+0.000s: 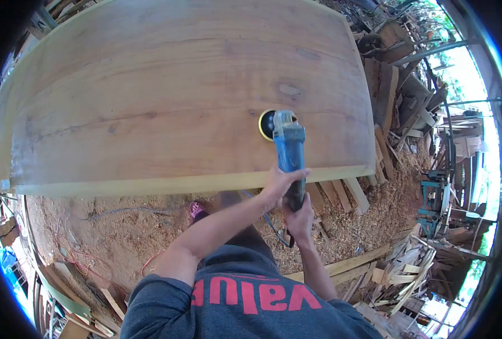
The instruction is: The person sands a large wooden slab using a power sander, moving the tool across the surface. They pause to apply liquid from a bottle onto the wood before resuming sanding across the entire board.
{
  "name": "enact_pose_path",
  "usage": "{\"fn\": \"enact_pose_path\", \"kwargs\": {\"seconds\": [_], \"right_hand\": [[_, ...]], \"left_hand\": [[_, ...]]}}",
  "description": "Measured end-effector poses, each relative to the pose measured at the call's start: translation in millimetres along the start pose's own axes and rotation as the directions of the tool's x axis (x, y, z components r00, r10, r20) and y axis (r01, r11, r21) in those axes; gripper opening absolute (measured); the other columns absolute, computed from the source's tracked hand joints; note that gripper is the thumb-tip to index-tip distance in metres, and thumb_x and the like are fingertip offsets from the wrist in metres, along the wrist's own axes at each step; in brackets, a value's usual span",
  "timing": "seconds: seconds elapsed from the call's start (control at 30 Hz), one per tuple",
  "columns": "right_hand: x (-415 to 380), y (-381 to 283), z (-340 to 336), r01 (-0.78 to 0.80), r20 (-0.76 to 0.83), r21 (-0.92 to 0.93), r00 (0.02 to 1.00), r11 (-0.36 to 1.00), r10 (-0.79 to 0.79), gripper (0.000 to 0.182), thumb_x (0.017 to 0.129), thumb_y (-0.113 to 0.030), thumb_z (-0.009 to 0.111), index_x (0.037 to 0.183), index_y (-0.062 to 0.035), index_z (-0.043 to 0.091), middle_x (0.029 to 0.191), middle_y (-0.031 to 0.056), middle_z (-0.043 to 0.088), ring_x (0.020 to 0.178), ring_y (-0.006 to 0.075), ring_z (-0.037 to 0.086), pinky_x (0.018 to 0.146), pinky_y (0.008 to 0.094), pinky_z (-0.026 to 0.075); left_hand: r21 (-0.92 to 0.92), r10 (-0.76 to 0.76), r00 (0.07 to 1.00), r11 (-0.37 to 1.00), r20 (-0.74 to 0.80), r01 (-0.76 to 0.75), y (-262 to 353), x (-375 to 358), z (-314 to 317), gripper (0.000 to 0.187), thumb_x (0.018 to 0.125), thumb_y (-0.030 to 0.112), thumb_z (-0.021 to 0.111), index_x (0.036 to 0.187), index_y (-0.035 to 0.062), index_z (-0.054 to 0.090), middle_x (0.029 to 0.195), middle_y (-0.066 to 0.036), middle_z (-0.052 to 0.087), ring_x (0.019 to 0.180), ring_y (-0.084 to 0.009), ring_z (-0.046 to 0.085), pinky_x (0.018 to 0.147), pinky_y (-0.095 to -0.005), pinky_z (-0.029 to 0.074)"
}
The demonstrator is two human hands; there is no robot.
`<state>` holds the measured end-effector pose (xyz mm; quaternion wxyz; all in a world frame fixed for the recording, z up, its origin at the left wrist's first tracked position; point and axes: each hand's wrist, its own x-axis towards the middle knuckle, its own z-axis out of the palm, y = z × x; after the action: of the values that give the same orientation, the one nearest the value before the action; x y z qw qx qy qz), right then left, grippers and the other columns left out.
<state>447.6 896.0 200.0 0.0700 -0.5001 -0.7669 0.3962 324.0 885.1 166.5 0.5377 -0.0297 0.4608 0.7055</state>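
Your shirt (251, 305) fills six o'clock. You have both hands clamped on the sander (290, 150): left hand (280, 185) around its body, right hand (299, 217) behind, on the dark rear end. Its disc (267, 125) is over the desk (149, 101), toward four o'clock from the desk's middle. Scrap wood (409, 268) lies at your four o'clock.

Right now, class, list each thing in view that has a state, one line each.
Blue and black power tool: held, running or not unclear.
Left bare hand: closed on the tool's body.
Right bare hand: closed on its rear end.
Large brown wooden panel: lying flat.
Pale wood offcuts: piled loosely.
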Motion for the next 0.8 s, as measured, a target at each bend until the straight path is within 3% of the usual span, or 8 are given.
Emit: {"fn": "enact_pose_path", "kwargs": {"seconds": [0.17,0.3,0.43,0.5,0.53,0.63,0.7,0.8], "right_hand": [[-70.3,39.9,-9.9,0.094,-0.035,-0.090,0.995,0.992,-0.097,0.037,0.075,-0.015,0.071,0.102,-0.0012,0.051,0.078,0.0204,0.065,0.075,0.0361,0.067,0.065,0.0416,0.050],[-86.7,32.0,-8.8,0.116,0.090,-0.141,0.991,0.983,-0.104,0.034,0.074,-0.014,0.070,0.098,-0.0021,0.050,0.076,0.0196,0.063,0.072,0.0351,0.067,0.063,0.0413,0.050],[-66.2,9.1,14.7,0.182,0.192,-0.127,0.969,0.975,-0.156,0.031,0.075,-0.015,0.069,0.096,-0.0033,0.049,0.075,0.0228,0.062,0.075,0.0411,0.065,0.063,0.0442,0.050],[-49.9,3.9,25.9,0.228,0.242,-0.151,0.952,0.962,-0.187,0.032,0.075,-0.016,0.069,0.096,-0.0036,0.048,0.077,0.0249,0.063,0.079,0.0443,0.063,0.064,0.0475,0.050],[-41.1,0.4,28.3,0.245,0.263,-0.121,0.942,0.962,-0.207,0.034,0.074,-0.017,0.070,0.096,-0.0039,0.047,0.079,0.0261,0.063,0.080,0.0455,0.062,0.066,0.0496,0.049],[-16.0,4.2,21.1,0.220,0.317,-0.062,0.929,0.974,-0.190,0.034,0.074,-0.017,0.070,0.095,-0.0042,0.047,0.079,0.0259,0.063,0.081,0.0456,0.062,0.066,0.0498,0.049],[-1.3,8.2,-0.7,0.300,0.320,-0.112,0.913,0.947,-0.251,0.033,0.074,-0.016,0.070,0.094,-0.0042,0.047,0.078,0.0253,0.063,0.081,0.0456,0.062,0.065,0.0493,0.049],[24.7,35.2,-47.3,0.296,0.300,-0.119,0.921,0.948,-0.249,0.032,0.073,-0.012,0.070,0.095,-0.0028,0.049,0.076,0.0227,0.063,0.077,0.0413,0.065,0.065,0.0442,0.049]], "left_hand": [[-0.028,-0.079,0.997,0.996,0.010,0.080,-47.8,-60.7,-6.8,0.047,0.070,0.024,0.084,0.103,0.0064,0.055,0.089,-0.003,0.061,0.082,-0.0126,0.059,0.079,-0.0319,0.049],[-0.192,-0.096,0.995,0.977,0.004,0.095,-45.0,-93.1,-25.1,0.045,0.071,0.015,0.082,0.105,0.0076,0.054,0.090,-0.001,0.061,0.087,-0.0127,0.059,0.081,-0.0309,0.048],[-0.248,0.059,0.977,0.963,-0.204,-0.109,-25.4,-91.9,-49.4,0.038,0.071,0.009,0.080,0.102,0.0063,0.057,0.089,-0.002,0.062,0.084,-0.0139,0.061,0.078,-0.0316,0.050],[-0.256,0.027,0.984,0.964,-0.177,-0.073,-11.8,-84.5,-63.8,0.035,0.072,0.008,0.077,0.101,0.0048,0.058,0.087,-0.005,0.064,0.079,-0.0162,0.063,0.075,-0.0330,0.052],[-0.268,0.080,0.977,0.954,-0.200,-0.133,-7.7,-81.1,-65.7,0.032,0.072,0.008,0.076,0.098,0.0041,0.058,0.085,-0.006,0.064,0.075,-0.0176,0.065,0.071,-0.0335,0.053],[-0.259,0.033,0.974,0.962,-0.224,-0.092,-0.2,-67.4,-54.3,0.033,0.071,0.009,0.077,0.097,0.0037,0.058,0.086,-0.006,0.064,0.074,-0.0174,0.065,0.070,-0.0338,0.054],[-0.287,0.062,0.965,0.948,-0.257,-0.137,-15.2,-49.8,-35.4,0.035,0.071,0.010,0.078,0.098,0.0040,0.057,0.085,-0.006,0.064,0.072,-0.0170,0.065,0.068,-0.0336,0.054],[-0.299,0.072,0.969,0.944,-0.237,-0.143,-39.1,-25.9,15.2,0.041,0.070,0.014,0.081,0.102,0.0057,0.056,0.089,-0.004,0.063,0.082,-0.0146,0.062,0.077,-0.0336,0.052]]}}
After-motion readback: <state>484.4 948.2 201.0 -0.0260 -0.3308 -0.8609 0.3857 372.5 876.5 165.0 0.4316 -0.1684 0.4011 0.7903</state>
